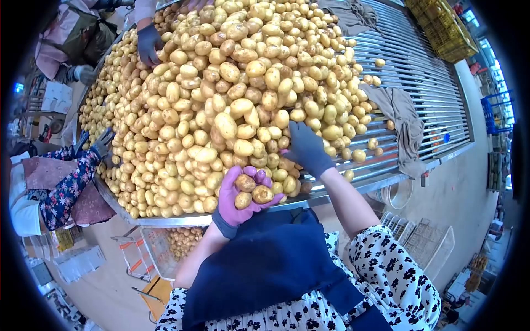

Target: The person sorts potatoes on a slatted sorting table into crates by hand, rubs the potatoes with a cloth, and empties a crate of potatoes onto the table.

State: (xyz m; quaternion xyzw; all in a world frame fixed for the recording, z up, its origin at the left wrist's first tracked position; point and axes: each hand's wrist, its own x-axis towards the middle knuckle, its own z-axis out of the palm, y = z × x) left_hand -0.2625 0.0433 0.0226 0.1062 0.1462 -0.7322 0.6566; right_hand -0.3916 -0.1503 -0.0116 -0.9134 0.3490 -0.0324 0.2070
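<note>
A large heap of yellow potatoes (221, 105) covers much of a metal table with a roller surface (408, 60). My left hand (240, 201), in a pink glove with a grey cuff, is palm up near the table's front edge and cups several brown-spotted potatoes (261, 194). To its right, my right hand (307, 148), in a dark grey glove seen from the back, reaches into the front of the heap. Its fingertips are against the potatoes, and whether they hold one is hidden.
Co-workers' gloved hands (148, 45) (102, 144) touch the heap at the upper left and left. Grey cloths (406, 121) lie on the rollers. A yellow crate (441, 27) stands at the upper right. Below the table are a potato crate (160, 254), a bucket (398, 194) and wire baskets (425, 240).
</note>
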